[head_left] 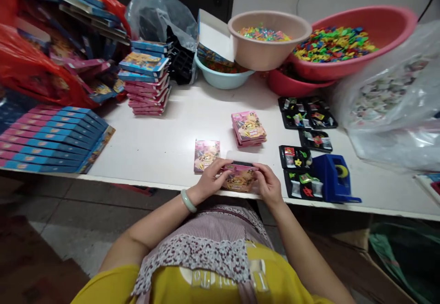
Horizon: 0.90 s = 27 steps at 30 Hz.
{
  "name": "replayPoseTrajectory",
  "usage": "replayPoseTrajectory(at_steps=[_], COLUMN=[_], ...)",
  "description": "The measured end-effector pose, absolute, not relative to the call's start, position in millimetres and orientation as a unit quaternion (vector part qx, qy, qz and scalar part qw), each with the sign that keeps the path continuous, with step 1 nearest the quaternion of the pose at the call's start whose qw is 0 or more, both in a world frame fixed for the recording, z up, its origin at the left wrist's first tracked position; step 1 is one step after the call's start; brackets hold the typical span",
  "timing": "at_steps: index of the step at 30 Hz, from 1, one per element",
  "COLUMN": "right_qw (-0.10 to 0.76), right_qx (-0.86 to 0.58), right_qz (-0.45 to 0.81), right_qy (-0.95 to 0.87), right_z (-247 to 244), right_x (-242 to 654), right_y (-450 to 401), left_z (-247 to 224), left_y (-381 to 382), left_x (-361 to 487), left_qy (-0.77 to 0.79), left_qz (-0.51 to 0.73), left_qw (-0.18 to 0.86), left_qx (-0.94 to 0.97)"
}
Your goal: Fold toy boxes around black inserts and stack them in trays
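Observation:
Near the table's front edge, a pink box (240, 179) with a dark edge at its top is held between both hands. My left hand (213, 178) grips its left side, fingers bent over the top corner. On the right side, my right hand (268, 185) holds it with thumb and fingers closed. A single pink box (206, 155) lies flat just left of the held one. Behind the hands stands a short stack of pink boxes (249, 127). Black trays (303, 184) filled with small colourful items lie to the right.
A blue tape dispenser (330, 180) stands right of the trays. Basins of small pieces, including a pink basin (395, 24), line the back. Stacked boxes (147, 82), a row of boxes (51, 141) and a red bag (65, 84) occupy the left. Plastic bags (385, 93) lie right.

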State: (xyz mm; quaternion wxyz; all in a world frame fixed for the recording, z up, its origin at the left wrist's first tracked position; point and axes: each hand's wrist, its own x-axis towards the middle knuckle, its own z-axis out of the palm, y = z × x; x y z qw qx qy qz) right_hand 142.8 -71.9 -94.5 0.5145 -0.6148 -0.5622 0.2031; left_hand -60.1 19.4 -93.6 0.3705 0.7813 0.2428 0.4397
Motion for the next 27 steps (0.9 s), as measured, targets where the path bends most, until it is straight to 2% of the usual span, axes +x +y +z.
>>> replayPoseTrajectory(at_steps=[4,8,10,14,20,22,27], right_qw=[0.523,0.558,0.546,0.493,0.506,0.507,0.499], right_qx=[-0.631,-0.597,-0.578,-0.558,-0.595,-0.600,-0.558], right_qz=[0.195,0.327,0.352,0.317,0.311,0.321,0.276], right_qy=[-0.538,-0.475,-0.494,-0.588,-0.542,-0.529,-0.603], right_z=[-90,-81,-73,-57,-54,-55,-58], right_x=[145,148,152,155,146,146,153], right_y=[-60,-46,-46,-52,-46,-46,-59], left_z=[-90,-84,-81,-72,-59,-58,-67], left_y=[26,35,38,37,31,32,39], left_x=[-52,-51,-53,-55,-43,-42,-61], left_qy=[0.247,0.291,0.265,0.148,0.262,0.256,0.104], left_qz=[0.458,0.454,0.456,0.456,0.428,0.428,0.402], left_qw=[0.366,0.416,0.411,0.341,0.398,0.391,0.319], left_qx=[0.772,0.732,0.744,0.809,0.768,0.773,0.852])
